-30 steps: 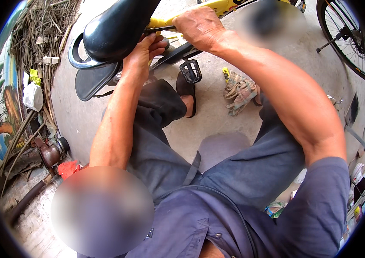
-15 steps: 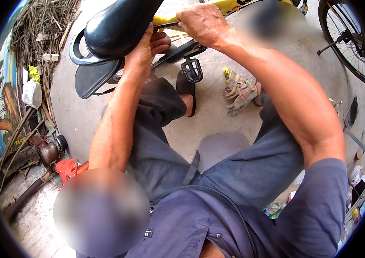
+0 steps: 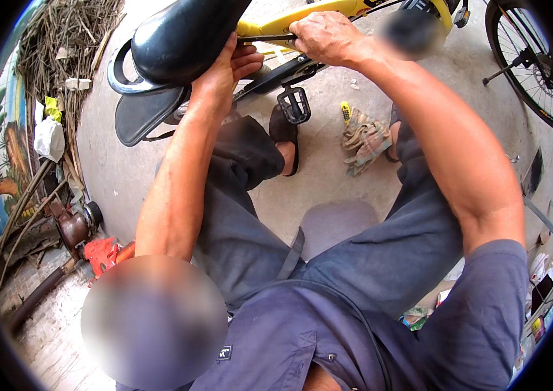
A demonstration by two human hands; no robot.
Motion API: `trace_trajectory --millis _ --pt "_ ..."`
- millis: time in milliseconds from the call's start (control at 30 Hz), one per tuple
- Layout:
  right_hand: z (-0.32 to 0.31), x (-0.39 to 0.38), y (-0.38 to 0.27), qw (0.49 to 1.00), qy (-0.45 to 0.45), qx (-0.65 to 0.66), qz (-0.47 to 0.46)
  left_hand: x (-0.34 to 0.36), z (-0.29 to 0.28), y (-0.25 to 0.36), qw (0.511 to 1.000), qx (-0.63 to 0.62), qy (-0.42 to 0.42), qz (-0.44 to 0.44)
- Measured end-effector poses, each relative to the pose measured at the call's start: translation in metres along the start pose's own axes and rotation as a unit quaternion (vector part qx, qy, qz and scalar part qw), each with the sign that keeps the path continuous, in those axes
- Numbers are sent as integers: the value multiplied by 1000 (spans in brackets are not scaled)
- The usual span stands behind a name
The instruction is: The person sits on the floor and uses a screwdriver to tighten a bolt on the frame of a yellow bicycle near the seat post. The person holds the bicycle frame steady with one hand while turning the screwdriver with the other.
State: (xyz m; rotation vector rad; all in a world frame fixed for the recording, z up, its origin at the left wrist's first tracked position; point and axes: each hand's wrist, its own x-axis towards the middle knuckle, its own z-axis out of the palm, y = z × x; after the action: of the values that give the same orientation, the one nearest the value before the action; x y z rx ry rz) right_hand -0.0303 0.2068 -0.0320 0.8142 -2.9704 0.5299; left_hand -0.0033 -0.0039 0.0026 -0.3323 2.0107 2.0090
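A yellow bicycle frame (image 3: 276, 27) with a black saddle (image 3: 182, 42) stands before me. My left hand (image 3: 219, 73) is by the saddle's right edge, thumb up and fingers stretched out loosely below the frame tube. From beside that thumb a thin dark rod-like tool (image 3: 265, 38) runs along the tube to my right hand (image 3: 326, 38), whose fingers are closed round its other end. What the tool's left end meets is hidden by the saddle and my left hand. A black pedal (image 3: 294, 105) hangs below, between my hands.
A pair of work gloves (image 3: 366, 140) lies on the concrete floor by my right foot, with a yellow-and-black object (image 3: 345, 112) beside it. Another bicycle wheel (image 3: 531, 65) stands at far right. Bundled sticks (image 3: 61, 49) and a red item (image 3: 100, 255) lie at left.
My right hand has moved a little to the right, still closed on the tool, and more of the yellow frame shows. My left hand has barely shifted beside the saddle.
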Motion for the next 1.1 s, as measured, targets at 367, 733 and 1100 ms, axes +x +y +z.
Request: trace_trajectory --millis 367,733,1100 --pt "-13 9 -1 993 -73 86 33 0 0 -2 1000 -14 -8 3" --pt "-4 19 -1 956 -103 267 70 5 -1 -5 1000 -4 -14 -1" --pt "-34 14 -16 978 -65 150 128 1 5 4 999 48 -18 2"
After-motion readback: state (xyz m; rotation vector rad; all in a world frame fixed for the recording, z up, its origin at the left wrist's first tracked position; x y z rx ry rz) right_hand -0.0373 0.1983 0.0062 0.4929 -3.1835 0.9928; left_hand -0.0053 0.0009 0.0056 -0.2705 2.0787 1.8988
